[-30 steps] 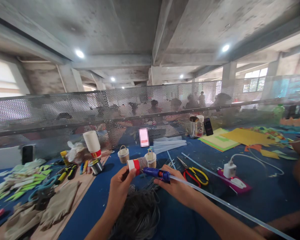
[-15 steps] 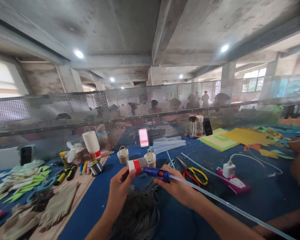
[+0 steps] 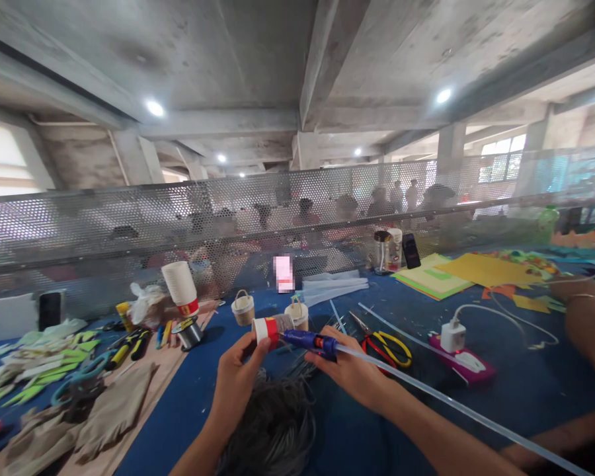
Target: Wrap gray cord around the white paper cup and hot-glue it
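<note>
My left hand [image 3: 242, 370] grips a red and white paper cup [image 3: 264, 332], tipped on its side, with grey cord wound on part of it. In my right hand [image 3: 354, 363] is a blue glue gun [image 3: 305, 340], its nozzle at the cup's cord-wrapped side; whether it touches I cannot tell. A long clear glue stick [image 3: 441, 395] runs out of the gun's back and over my right forearm. Below my hands lies a tangled bundle of grey cord [image 3: 272, 430]. Just behind the cup stand two small handled buckets, one on the left [image 3: 242, 309] and one partly hidden [image 3: 298, 313].
Pliers with red and yellow handles [image 3: 396, 349] lie right of my hand, near a white charger [image 3: 453, 337] on a purple power strip [image 3: 480, 373]. Stacked paper cups [image 3: 180, 284], a wire spool [image 3: 188, 332] and gloves [image 3: 116, 410] are on the left. A perforated metal screen [image 3: 258, 231] stands behind.
Both hands, the cup and the glue gun hold almost the same position. The view has shifted very slightly.
</note>
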`<action>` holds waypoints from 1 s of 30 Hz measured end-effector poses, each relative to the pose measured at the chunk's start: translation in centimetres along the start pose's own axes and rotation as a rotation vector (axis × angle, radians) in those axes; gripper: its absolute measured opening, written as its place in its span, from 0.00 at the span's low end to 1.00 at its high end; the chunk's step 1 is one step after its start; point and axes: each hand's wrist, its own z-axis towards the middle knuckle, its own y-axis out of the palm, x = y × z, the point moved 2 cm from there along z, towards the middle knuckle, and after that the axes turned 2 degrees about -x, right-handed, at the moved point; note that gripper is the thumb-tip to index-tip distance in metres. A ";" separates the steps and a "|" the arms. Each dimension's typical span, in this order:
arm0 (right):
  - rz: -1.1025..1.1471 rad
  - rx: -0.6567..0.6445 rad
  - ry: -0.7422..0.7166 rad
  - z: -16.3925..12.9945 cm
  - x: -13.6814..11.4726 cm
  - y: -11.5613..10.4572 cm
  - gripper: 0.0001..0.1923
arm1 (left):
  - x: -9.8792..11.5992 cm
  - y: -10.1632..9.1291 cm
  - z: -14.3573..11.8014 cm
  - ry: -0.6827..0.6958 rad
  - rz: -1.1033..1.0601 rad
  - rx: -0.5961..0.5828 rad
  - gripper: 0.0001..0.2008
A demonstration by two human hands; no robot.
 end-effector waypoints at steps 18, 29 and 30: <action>-0.007 0.038 -0.014 0.2 0.8 0.1 0.13 | 0.0 0.1 0.0 0.050 0.062 0.005 0.15; -0.009 0.055 0.014 0.4 0.9 0.0 0.13 | -0.6 0.2 0.1 0.108 0.094 0.003 0.14; -0.008 0.057 0.009 0.4 1.0 0.0 0.13 | -0.7 0.2 0.1 0.115 0.104 -0.001 0.14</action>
